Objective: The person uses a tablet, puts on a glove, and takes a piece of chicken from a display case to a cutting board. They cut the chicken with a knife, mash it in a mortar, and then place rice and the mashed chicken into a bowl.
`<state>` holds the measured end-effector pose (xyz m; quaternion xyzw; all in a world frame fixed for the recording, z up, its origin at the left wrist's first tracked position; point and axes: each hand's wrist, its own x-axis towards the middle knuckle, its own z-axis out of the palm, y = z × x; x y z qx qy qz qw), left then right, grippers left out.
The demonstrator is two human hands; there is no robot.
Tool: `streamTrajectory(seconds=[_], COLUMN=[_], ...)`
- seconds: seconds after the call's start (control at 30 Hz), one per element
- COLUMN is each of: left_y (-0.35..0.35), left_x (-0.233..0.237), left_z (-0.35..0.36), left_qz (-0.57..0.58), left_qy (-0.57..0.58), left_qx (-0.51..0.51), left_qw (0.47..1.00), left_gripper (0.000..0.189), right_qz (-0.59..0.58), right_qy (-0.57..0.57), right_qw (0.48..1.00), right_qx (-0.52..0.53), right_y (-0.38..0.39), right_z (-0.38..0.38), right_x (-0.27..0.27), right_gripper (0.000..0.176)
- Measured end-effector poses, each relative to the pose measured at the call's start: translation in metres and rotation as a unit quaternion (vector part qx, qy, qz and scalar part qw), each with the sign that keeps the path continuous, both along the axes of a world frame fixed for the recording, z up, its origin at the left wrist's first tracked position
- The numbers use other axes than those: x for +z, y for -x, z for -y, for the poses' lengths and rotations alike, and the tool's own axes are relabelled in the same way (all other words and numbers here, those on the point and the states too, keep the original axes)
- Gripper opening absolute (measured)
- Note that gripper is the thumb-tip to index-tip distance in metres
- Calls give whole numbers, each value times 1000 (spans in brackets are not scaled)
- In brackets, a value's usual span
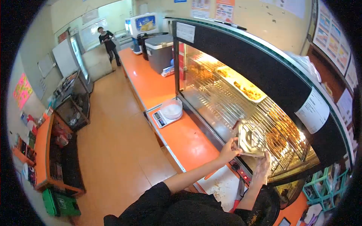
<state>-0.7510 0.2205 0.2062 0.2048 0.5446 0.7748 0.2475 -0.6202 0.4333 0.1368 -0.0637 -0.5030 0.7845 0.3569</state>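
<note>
A shiny square metal tray (pixel 252 140) is held up at the open side of the lit glass food warmer (pixel 211 124). My left hand (pixel 229 150) is closed on its near left corner. My right hand (pixel 263 167), in a clear plastic glove, grips its near right edge. Wire racks (pixel 235 109) run behind the tray, with browned food (pixel 279 132) to the right and a white tray of food (pixel 247 90) farther back. Just below my hands are the warmer's red-lit switches (pixel 244 174).
A kitchen scale with a clear bowl (pixel 171 110) stands on the orange counter (pixel 192 145). A white board with crumbs (pixel 222 186) and a red-handled knife (pixel 239 196) lie nearest me. Beyond are a grey cooler box (pixel 159 54) and a person (pixel 108 43) by the far wall.
</note>
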Motion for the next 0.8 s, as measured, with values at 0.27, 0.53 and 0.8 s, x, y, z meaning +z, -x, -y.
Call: streamTrajectory(seconds=[0.27, 0.53, 0.8], left_y=[-5, 10, 73], left_x=[-10, -46, -90], left_z=[66, 160, 239], left_qz=[4, 0, 4], left_qy=[2, 74, 196], left_qx=[-132, -211, -134], left_qw=[991, 975, 971], left_gripper=[55, 56, 55], right_qz=[210, 261, 268], right_qy=[63, -69, -107], right_qw=[960, 962, 951], right_qx=[-172, 34, 113], right_y=[-52, -67, 12], right_z=[118, 155, 208], right_x=[98, 52, -25], right_gripper=[45, 32, 30])
